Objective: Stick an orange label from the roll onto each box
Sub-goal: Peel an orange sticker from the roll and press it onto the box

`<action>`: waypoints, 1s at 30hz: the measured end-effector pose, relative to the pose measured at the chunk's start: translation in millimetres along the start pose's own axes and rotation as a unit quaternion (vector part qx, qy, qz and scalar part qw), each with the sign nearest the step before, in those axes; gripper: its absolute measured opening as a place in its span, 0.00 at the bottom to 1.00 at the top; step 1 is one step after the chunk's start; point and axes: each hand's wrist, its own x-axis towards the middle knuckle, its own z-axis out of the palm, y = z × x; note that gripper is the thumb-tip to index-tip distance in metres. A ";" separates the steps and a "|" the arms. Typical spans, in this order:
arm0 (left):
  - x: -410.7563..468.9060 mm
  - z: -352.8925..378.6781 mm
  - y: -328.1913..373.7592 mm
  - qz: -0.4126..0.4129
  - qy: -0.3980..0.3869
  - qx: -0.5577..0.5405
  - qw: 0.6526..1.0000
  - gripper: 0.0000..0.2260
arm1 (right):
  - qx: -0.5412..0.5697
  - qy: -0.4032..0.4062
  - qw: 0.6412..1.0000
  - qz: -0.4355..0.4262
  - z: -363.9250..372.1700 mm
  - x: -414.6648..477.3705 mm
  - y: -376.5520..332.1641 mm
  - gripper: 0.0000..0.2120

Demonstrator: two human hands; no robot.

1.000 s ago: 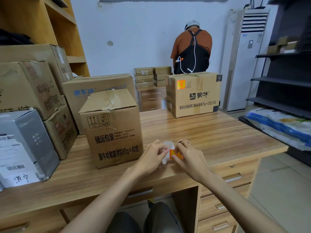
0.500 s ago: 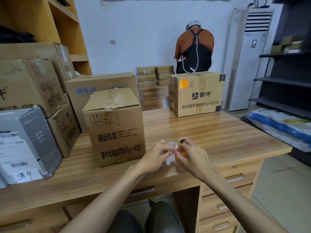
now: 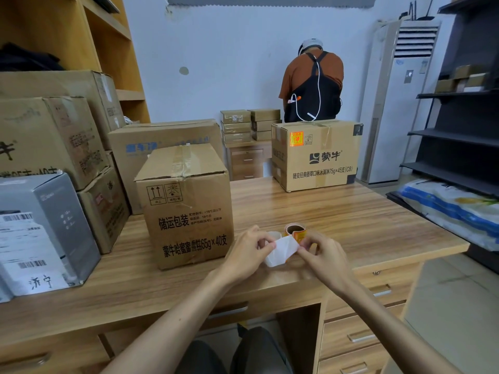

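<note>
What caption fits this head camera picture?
Left hand and right hand pinch the white backing strip of the orange label roll beside a cardboard box.

Desk point(image 3: 351, 217): wood-grain top, smooth, slight sheen; drawer handles point(image 3: 380, 292) look like brushed metal. Near box point(image 3: 186, 209): matt brown cardboard, sealed with glossy clear tape point(image 3: 181, 163). Label roll point(image 3: 295, 232): glossy orange labels on a brown card core, with thin white backing paper point(image 3: 280, 251), smooth and creased.

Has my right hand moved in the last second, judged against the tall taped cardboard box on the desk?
Yes. The right hand has drawn slightly to the right, away from the tall taped cardboard box, pulling out more white backing strip.
</note>
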 end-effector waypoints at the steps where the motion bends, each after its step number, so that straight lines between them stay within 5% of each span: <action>1: 0.3 -0.2 -0.3 -0.003 0.001 0.003 1.000 0.05 | 0.006 0.001 1.000 0.006 -3.4 -1.1 1.6 0.10; 18: 1.0 -1.5 2.0 -0.029 0.022 0.026 0.999 0.06 | 0.095 0.036 0.994 0.044 -41.0 -5.3 9.0 0.08; 30: 1.5 -21.3 16.8 -0.026 0.040 0.017 0.999 0.09 | 0.019 0.107 0.992 -0.064 -37.3 3.8 -12.7 0.12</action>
